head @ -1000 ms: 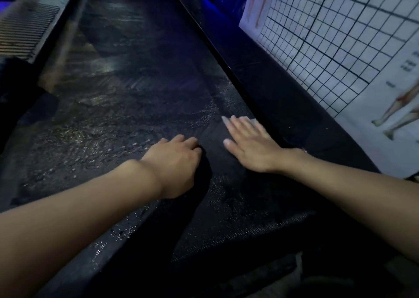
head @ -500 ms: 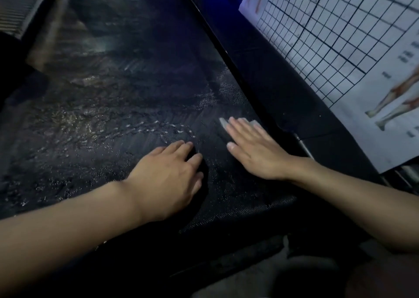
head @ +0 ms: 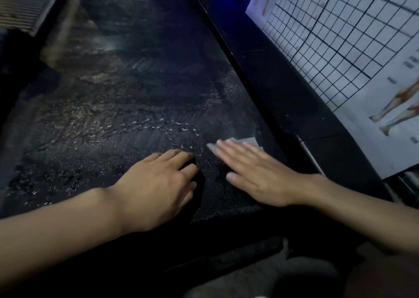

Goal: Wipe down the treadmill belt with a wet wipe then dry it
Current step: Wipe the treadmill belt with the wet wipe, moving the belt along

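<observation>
Near the near end of the treadmill belt [head: 118, 121], the left hand [head: 158, 184] rests on it with fingers loosely bent, holding nothing visible. Just beside it, by the belt's right edge, the right hand [head: 256, 175] lies flat with its fingers straight, pressing the wet wipe [head: 246, 141]. Wet streaks glisten beyond. The side rail [head: 283, 93] borders a gridded poster [head: 340, 37].

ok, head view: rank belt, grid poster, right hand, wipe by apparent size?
1. Treadmill belt, fills most of the frame.
2. Grid poster, cut off by the frame edge.
3. Right hand, enlarged by nearness to the camera.
4. Wipe: only an edge shows past the hand, so full size unsure.
</observation>
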`<state>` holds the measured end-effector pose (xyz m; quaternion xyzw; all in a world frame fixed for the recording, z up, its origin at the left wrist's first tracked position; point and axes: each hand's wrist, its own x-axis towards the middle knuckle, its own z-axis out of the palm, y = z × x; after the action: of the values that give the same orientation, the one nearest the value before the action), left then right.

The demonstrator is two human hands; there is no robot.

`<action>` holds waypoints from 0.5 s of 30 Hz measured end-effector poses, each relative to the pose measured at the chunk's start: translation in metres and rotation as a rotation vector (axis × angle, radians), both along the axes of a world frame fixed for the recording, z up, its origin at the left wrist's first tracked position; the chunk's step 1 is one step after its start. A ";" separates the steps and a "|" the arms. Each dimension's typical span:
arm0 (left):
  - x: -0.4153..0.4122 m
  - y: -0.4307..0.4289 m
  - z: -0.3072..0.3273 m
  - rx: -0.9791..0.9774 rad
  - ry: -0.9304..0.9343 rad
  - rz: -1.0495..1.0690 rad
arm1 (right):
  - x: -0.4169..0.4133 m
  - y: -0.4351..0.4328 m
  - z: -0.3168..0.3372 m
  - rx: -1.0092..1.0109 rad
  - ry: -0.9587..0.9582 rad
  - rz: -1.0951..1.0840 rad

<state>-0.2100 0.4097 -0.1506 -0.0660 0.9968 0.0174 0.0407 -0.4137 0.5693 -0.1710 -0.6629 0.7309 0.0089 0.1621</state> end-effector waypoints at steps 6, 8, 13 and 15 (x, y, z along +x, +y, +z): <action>0.004 -0.005 0.004 -0.033 0.017 0.044 | 0.011 -0.007 -0.005 -0.021 0.044 0.021; 0.006 -0.006 0.004 -0.050 0.012 0.041 | 0.008 -0.009 -0.003 -0.017 0.011 0.055; 0.009 -0.005 0.002 -0.026 -0.010 0.051 | 0.019 -0.025 -0.006 -0.045 0.058 0.030; 0.011 -0.008 0.002 -0.022 -0.023 0.081 | 0.028 -0.021 -0.007 -0.029 0.046 0.142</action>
<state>-0.1994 0.4018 -0.1484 -0.1068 0.9930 0.0075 0.0507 -0.3854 0.5488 -0.1783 -0.7150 0.6856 0.0247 0.1346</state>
